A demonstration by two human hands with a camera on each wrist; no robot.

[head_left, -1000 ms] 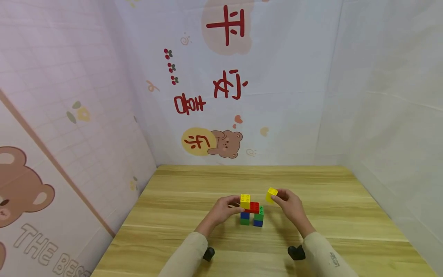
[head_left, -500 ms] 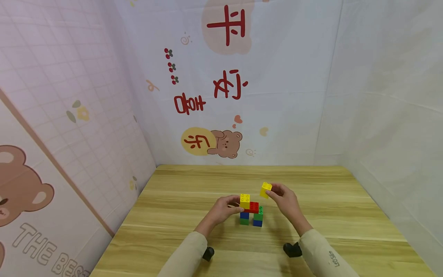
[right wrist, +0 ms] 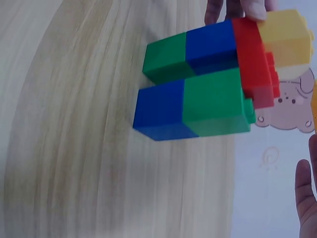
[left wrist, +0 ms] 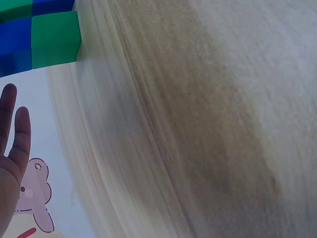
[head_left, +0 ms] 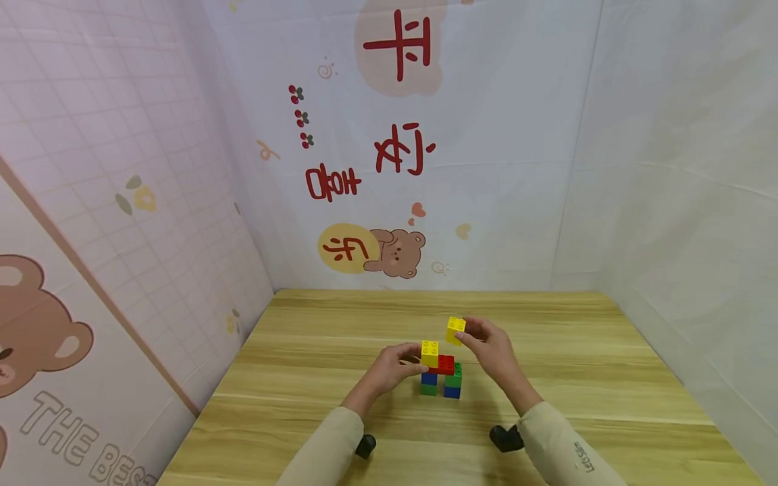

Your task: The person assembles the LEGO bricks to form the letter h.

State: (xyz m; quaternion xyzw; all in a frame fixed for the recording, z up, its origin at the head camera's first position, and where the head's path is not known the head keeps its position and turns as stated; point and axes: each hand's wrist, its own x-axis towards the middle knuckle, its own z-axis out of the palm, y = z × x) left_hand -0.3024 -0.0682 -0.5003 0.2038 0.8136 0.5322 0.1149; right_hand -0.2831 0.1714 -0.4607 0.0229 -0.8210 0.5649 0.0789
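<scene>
A small arch of toy building bricks stands on the table. Its left leg is a blue brick (head_left: pixel 429 379) over a green one (left wrist: pixel 56 39); its right leg has a green brick (right wrist: pixel 216 103) over a blue brick (right wrist: pixel 161 110). A red brick (head_left: pixel 446 365) bridges both, with a yellow brick (head_left: pixel 429 355) on its left end. My left hand (head_left: pixel 384 372) pinches the arch where yellow meets red, thumb in front, other fingers partly hidden. My right hand (head_left: pixel 495 347) pinches a second yellow brick (head_left: pixel 455 331), raised above and behind the red brick's bare right-end studs.
The wood-grain table (head_left: pixel 304 337) runs back to a white printed cloth (head_left: pixel 510 202), with cloth walls at both sides. Black wrist pieces (head_left: pixel 367 446) jut from below the sleeves.
My right hand has moved left and slightly farther back with its yellow brick, toward the arch. The left hand and the arch have stayed in place.
</scene>
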